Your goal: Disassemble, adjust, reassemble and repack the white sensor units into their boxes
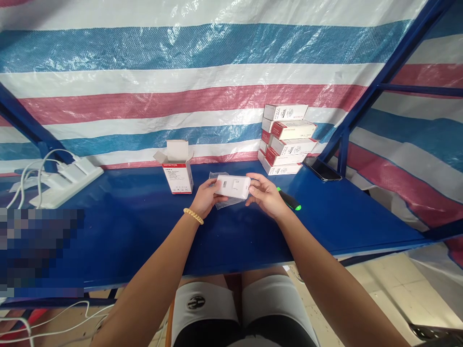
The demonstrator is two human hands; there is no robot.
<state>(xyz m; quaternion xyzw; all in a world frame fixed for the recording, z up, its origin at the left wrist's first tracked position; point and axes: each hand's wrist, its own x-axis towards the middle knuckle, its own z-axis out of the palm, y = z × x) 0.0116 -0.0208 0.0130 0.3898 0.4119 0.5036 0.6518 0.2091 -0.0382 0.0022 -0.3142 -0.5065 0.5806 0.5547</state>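
A white rectangular detector (233,186) with a small printed label is held above the blue table between both hands. My left hand (207,195), with a yellow coiled band at its wrist, grips the left end, thumb on top. The fingers of my right hand (265,193) close on the right end. A clear plastic bag (226,204) lies behind and beneath the detector; whether a hand touches it I cannot tell. An open carton (178,177) marked "DETECTOR" stands left of my hands, flaps up. Partly hidden by my right hand is a black and green screwdriver-like handle (289,198).
Several red and white boxes (289,144) are stacked at the back right, with a black phone (321,169) beside them. A white power strip (68,180) with cables sits at the left. Blue frame posts (343,149) and a striped tarp (202,48) enclose the table (235,241).
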